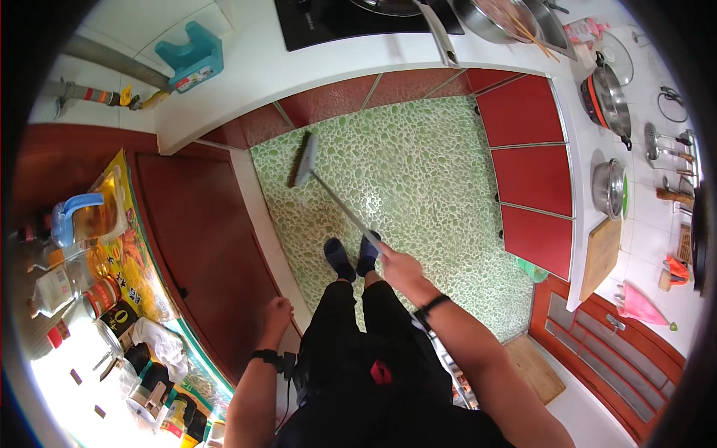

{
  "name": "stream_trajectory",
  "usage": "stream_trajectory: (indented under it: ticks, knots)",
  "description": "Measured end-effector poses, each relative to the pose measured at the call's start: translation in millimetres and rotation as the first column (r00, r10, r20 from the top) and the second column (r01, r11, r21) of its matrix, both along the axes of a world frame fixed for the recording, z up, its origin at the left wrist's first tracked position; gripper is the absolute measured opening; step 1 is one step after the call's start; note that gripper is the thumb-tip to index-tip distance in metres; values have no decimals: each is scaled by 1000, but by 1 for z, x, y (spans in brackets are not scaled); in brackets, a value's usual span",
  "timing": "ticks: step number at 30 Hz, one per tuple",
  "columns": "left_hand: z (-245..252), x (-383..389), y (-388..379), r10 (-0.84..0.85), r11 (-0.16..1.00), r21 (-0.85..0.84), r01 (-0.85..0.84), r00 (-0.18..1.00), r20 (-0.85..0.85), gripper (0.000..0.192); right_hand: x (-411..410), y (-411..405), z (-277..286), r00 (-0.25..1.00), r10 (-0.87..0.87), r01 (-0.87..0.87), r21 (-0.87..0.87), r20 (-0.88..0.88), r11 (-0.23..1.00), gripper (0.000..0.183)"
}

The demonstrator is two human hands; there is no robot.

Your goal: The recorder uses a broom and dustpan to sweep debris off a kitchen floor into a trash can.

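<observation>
My right hand (403,271) grips the grey handle (347,207) of a broom, its fingers wrapped around the pole. The broom head (305,159), grey with dark bristles, is at the floor near the far left corner, close to the red cabinet fronts. My left hand (278,316) hangs at my left side with curled fingers, and nothing shows in it. Beneath the broom lies a green pebble-patterned floor (403,157). My feet in dark slippers (339,259) stand on it, just below the handle.
Red base cabinets (529,171) line the far and right sides. A cooktop (364,25) with a pan handle (440,33) jutting over the counter edge is ahead. Left, a dark-red cabinet (196,235) carries bottles and jars. A wooden board (535,367) is at lower right.
</observation>
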State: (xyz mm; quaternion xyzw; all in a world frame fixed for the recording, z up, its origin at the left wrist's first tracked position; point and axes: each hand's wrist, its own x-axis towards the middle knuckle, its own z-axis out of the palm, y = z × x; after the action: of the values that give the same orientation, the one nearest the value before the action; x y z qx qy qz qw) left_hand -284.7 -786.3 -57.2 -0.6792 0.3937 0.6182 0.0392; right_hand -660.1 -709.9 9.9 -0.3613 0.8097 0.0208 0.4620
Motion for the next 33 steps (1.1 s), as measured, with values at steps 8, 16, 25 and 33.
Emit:
stream_trajectory:
  ticks: [8, 16, 25, 33]
  knots:
    - [67, -47, -23, 72, 996, 55, -74, 996, 45, 22, -41, 19, -23, 997, -80, 79, 129, 6, 989, 51]
    - [35, -9, -2, -122, 989, -66, 134, 980, 155, 16, -99, 204, 34, 983, -80, 131, 333, -163, 934, 46]
    - [59, -86, -25, -111, 991, -58, 119, 986, 128, 20, -94, 131, 29, 990, -120, 124, 58, -74, 991, 47]
    - [21, -263, -63, -39, 976, 213, 54, 997, -72, 36, -54, -31, 5, 989, -120, 132, -152, 85, 979, 45]
